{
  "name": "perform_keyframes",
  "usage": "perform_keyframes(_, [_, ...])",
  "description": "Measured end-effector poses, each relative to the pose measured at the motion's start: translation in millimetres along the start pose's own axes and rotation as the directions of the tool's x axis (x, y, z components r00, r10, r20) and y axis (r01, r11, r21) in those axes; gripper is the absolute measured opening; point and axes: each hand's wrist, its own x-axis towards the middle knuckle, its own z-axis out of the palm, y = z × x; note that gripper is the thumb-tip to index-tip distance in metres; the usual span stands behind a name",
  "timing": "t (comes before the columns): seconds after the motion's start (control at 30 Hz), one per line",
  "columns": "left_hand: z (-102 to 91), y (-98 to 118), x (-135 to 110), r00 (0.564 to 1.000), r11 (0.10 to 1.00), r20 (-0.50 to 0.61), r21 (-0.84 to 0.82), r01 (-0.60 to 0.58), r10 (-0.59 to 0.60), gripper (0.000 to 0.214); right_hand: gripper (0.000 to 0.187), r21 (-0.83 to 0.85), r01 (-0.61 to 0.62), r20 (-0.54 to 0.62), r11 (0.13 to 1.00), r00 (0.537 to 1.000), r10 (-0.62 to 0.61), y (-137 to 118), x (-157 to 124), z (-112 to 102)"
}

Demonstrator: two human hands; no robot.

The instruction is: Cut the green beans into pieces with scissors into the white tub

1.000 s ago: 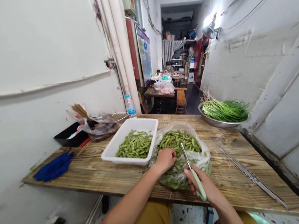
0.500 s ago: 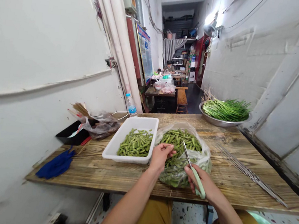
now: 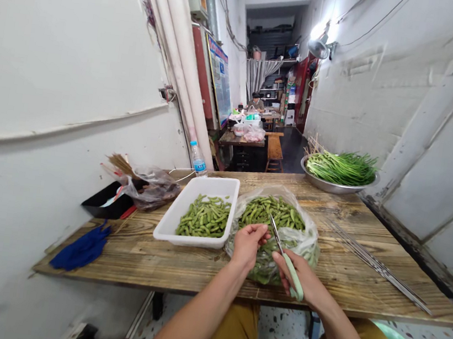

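My right hand (image 3: 296, 273) is closed around the pale green handles of a pair of scissors (image 3: 287, 256). Their metal blades point up and to the left, close to the fingertips of my left hand (image 3: 249, 243). That hand is pinched above the near left side of a clear plastic bag (image 3: 304, 240); what its fingers hold is too small to make out. Green edamame pods (image 3: 275, 210) fill the open bag. Left of it stands a white plastic tub (image 3: 166, 228) with more edamame pods (image 3: 204, 216) inside.
On the wooden table (image 3: 180, 266) lie metal skewers (image 3: 380, 266), a blue cloth (image 3: 80, 247) and a black box (image 3: 103, 204). A water bottle (image 3: 198, 159) and a metal bowl of green stalks (image 3: 339, 170) stand at the back. A person (image 3: 256, 102) sits far off.
My left hand has moved slightly right and down, nearer the scissors. My right hand has shifted a little left with the scissors, whose blades now look closer together.
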Motion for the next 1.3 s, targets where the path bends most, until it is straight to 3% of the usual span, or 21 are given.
perform_keyframes(0.2, [-4.9, 2, 6, 0.998, 0.998, 0.035, -0.027, -0.051, 0.052, 0.037, 0.04, 0.028, -0.003, -0.031, 1.0, 1.0, 0.004, 3, 2, -3])
perform_keyframes(0.37, [-13.2, 4, 15, 0.993, 0.989, 0.001, 0.09, -0.121, 0.121, 0.035, 0.045, 0.07, -0.009, -0.014, 0.997, 1.0, 0.01, -11, -6, -5])
perform_keyframes(0.57, [-13.7, 6, 12, 0.992, 0.991, 0.099, 0.104, -0.083, 0.073, 0.04, 0.042, 0.004, 0.009, 0.003, 1.0, 1.0, -0.009, -12, -8, -7])
perform_keyframes(0.63, [-14.3, 6, 10, 0.985, 0.976, 0.149, 0.189, -0.109, 0.081, 0.039, 0.041, -0.02, 0.025, 0.02, 0.999, 0.999, -0.025, -6, -7, -8])
perform_keyframes(0.73, [-18.1, 7, 10, 0.969, 0.881, 0.217, 0.428, -0.202, 0.116, 0.032, 0.041, -0.059, 0.043, 0.03, 0.997, 0.999, -0.041, -1, -7, -9])
perform_keyframes(0.9, [-25.7, 17, 7, 0.896, 0.577, 0.348, 0.686, -0.444, 0.276, 0.034, 0.039, -0.13, 0.07, 0.016, 0.989, 0.998, -0.068, -3, -9, -13])
perform_keyframes(1.0, [-28.0, 24, 6, 0.863, 0.5, 0.452, 0.706, -0.502, 0.228, 0.035, 0.04, -0.147, 0.084, 0.013, 0.986, 0.996, -0.083, -5, -10, -15])
perform_keyframes(1.3, [-30.7, 28, 7, 0.868, 0.592, 0.496, 0.689, -0.419, 0.037, 0.03, 0.043, -0.148, 0.105, 0.038, 0.983, 0.994, -0.101, -13, -14, -21])
